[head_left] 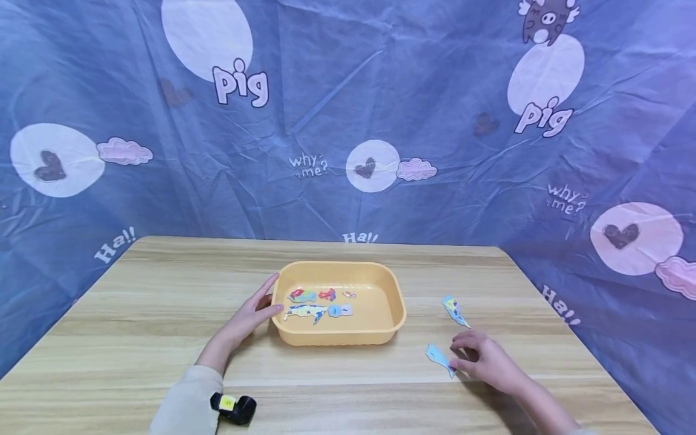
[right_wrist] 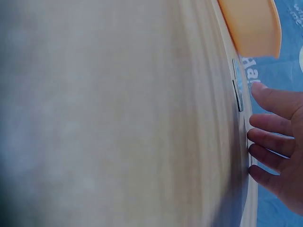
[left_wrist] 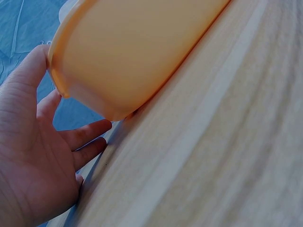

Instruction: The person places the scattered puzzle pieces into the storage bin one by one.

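Observation:
A shallow yellow-orange tray (head_left: 394,302) stands on the table. My left hand (head_left: 254,315) is at its left end, thumb and index finger against the rim; in the left wrist view its other fingers (left_wrist: 87,137) extend loosely near the tray's lower edge. My right hand (head_left: 486,362) is low over the table to the right, thumb at the narrow end of a flat light-blue piece (head_left: 438,357). Beyond the fingers lies a flat blue piece with yellow markings (head_left: 452,310). In the right wrist view the right hand's fingers (right_wrist: 270,142) are spread and hold nothing.
Inside the tray lie several flat pieces, among them a white-and-blue one (head_left: 306,310), a green-and-red one (head_left: 302,295) and a red one (head_left: 327,294). A wooden table (head_left: 136,338) carries everything, with a blue printed cloth (head_left: 304,199) behind. A black wrist device (head_left: 236,408) is on the left sleeve.

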The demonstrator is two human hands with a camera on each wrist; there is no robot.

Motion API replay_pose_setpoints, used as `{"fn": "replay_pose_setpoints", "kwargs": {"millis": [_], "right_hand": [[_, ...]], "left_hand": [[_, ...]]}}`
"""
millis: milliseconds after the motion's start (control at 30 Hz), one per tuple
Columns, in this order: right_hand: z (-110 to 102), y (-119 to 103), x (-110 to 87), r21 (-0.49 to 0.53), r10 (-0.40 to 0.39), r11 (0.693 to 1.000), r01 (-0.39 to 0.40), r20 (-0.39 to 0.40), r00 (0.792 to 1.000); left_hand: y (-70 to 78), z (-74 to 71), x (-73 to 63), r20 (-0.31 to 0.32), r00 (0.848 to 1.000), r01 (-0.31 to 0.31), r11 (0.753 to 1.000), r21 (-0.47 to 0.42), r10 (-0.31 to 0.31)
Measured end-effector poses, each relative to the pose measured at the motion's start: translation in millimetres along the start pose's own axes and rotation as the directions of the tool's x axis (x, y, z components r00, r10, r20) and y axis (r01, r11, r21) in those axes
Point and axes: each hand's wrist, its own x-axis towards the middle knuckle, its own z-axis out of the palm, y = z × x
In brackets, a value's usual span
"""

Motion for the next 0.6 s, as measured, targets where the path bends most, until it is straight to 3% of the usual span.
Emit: {"fn": "replay_pose_setpoints", "kwargs": {"millis": [100,200,400,600], "right_hand": [[-1,-4,-2.2,-0.006,0.005,1.0,-0.005,0.042,0.999],[0,-7,-5.1,-0.049,-0.043,0.998,0.046,0.056,0.997],[4,-7,-10.4,-0.117,-0.141,0.983,0.141,0.007,0.99],[8,-5,-13.0,-0.124,-0.19,0.975,0.182,-0.054,0.98]], "left_hand": [[-0.4,-0.2,0.4,0.0,1.0,0.005,1.0,0.001,-0.005],[-0.2,-0.1,0.4,0.004,1.0,0.007,1.0,-0.001,-0.007],[0.5,0.0,0.0,0.006,1.0,0.006,1.0,-0.001,-0.006],[0.6,-0.3,-0.2,0.009,1.0,0.005,1.0,-0.004,-0.005]]}}
